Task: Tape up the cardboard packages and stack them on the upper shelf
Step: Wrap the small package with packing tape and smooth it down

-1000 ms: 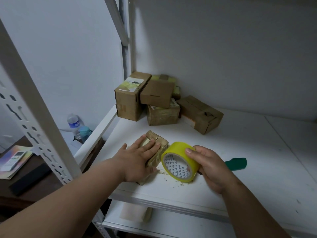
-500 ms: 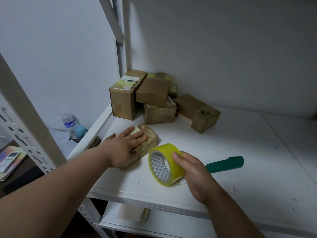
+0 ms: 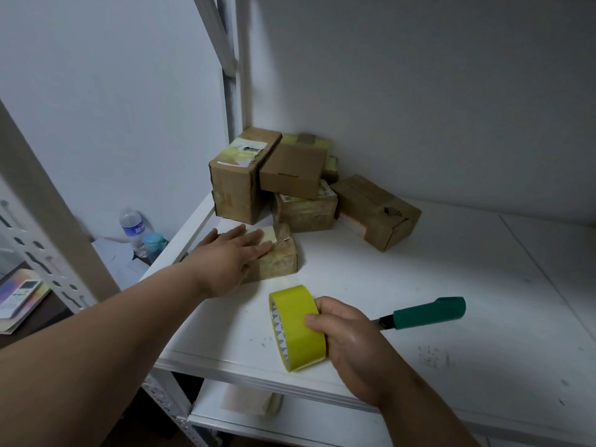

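Sliding the small package (image 3: 274, 256) back toward the stacked boxes (image 3: 300, 182) under a flat left hand (image 3: 232, 256), fingers straight on top; right hand (image 3: 351, 337) gripping the yellow tape roll (image 3: 295, 327), now drawn clear (taping apparently finished), stacking next on the shelf (image 3: 451, 285).

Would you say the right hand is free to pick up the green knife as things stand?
Probably not yet: the right hand is gripping the yellow tape roll, though the knife lies unobstructed just beyond it.
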`<state>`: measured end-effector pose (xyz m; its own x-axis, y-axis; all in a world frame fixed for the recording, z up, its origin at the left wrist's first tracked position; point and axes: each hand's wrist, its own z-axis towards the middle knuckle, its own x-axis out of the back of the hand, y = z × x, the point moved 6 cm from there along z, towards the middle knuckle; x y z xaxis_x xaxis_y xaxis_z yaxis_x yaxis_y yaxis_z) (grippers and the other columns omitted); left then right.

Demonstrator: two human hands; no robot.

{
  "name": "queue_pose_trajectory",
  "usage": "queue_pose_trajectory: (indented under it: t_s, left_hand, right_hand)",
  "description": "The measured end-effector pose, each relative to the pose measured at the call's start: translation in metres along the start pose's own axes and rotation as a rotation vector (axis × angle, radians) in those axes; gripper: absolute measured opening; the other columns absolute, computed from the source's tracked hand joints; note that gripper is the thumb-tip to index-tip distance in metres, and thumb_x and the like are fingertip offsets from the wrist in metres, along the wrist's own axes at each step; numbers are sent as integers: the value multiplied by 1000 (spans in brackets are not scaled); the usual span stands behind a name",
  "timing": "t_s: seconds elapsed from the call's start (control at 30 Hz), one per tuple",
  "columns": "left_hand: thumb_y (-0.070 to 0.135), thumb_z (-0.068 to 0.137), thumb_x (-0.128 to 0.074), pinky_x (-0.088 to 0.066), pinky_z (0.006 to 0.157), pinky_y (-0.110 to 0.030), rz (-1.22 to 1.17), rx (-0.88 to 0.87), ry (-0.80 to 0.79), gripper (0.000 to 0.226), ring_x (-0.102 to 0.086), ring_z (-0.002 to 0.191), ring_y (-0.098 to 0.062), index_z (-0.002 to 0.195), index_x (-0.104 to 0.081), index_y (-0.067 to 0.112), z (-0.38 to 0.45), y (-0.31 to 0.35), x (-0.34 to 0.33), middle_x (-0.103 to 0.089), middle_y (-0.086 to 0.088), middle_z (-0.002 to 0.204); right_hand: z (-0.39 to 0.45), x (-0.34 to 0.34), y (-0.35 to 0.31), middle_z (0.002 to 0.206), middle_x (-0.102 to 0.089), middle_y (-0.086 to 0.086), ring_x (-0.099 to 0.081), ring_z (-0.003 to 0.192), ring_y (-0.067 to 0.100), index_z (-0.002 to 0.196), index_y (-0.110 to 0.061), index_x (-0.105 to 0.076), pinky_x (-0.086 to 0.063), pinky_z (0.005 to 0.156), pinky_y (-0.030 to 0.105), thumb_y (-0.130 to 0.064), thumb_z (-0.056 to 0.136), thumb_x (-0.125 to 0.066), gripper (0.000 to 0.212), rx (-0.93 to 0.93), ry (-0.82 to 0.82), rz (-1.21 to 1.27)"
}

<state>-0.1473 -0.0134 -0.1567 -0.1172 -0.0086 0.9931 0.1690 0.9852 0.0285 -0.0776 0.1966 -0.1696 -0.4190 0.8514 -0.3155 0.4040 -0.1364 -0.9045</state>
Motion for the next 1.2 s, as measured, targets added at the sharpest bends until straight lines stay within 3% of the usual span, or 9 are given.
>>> queue_pose_trajectory:
  t_s: [0.1,0.27,0.37,0.47,0.53,0.67,0.8,0.9,1.2]
  left_hand:
    - [28,101,-47,-11,122,-47,-79,60,163,58,-12,152,-22,153,-26,40,-1,-9,-3,-19,10,163]
    - [8,78,-55,-37,108,-58,-302,169,479,60,-42,133,-45,137,-57,20,-20,-6,-1,-50,-15,146]
    - [11,78,-54,-41,105,-54,-516,300,577,52,-46,124,-45,129,-65,17,-31,-3,-5,-55,-17,136]
    - [19,90,-58,-40,104,-50,-675,423,615,36,-46,122,-40,125,-67,21,-41,4,-9,-55,-16,126]
    - [27,93,-60,-37,103,-48,-632,497,611,32,-45,122,-37,124,-67,25,-48,12,-7,-55,-12,124]
    - [31,94,-59,-32,100,-44,-551,504,540,27,-47,124,-26,120,-67,30,-53,28,-4,-60,-1,122]
    - [12,89,-66,-43,103,-38,-609,306,493,37,-54,121,-26,124,-67,22,-43,33,-4,-61,-3,127]
    - [-2,86,-68,-41,103,-26,-763,151,407,43,-56,120,-22,122,-68,24,-37,44,-2,-54,-8,131]
    - [1,86,-71,-30,104,-9,-1143,144,331,54,-32,133,-2,120,-59,41,-34,67,10,-29,14,145]
  right_hand:
    - [0,-4,-1,98,-72,15,-64,92,26,105,0,-67,-50,86,40,-20,75,-61,36,27,-24,-58]
    - [1,10,-13,85,-73,5,-66,82,17,90,-9,-70,-51,84,35,-25,81,-65,20,67,28,-244]
    - [2,27,-20,89,-73,9,-66,86,21,93,-6,-69,-53,88,36,-10,94,-62,9,64,146,-331]
    - [4,50,-28,89,-72,3,-65,77,17,93,-16,-70,-51,67,22,-5,92,-60,15,94,367,-597]
    - [5,64,-35,98,-67,-3,-63,82,13,97,-21,-67,-52,70,24,-3,92,-55,22,165,479,-908]
    - [5,87,-40,130,-53,-6,-46,122,18,129,-28,-56,-32,108,33,-6,89,-56,45,130,554,-1544]
    - [-1,122,-37,145,-43,2,-39,133,22,138,-20,-45,-30,114,38,-7,87,-55,54,0,600,-1677]
    - [-9,135,-36,132,-50,2,-48,121,20,134,-16,-47,-40,104,32,-5,91,-52,45,-73,598,-1689]
    - [-24,135,-53,116,-52,-4,-50,108,18,136,-30,-47,-39,96,33,-14,95,-45,44,-26,531,-1742]
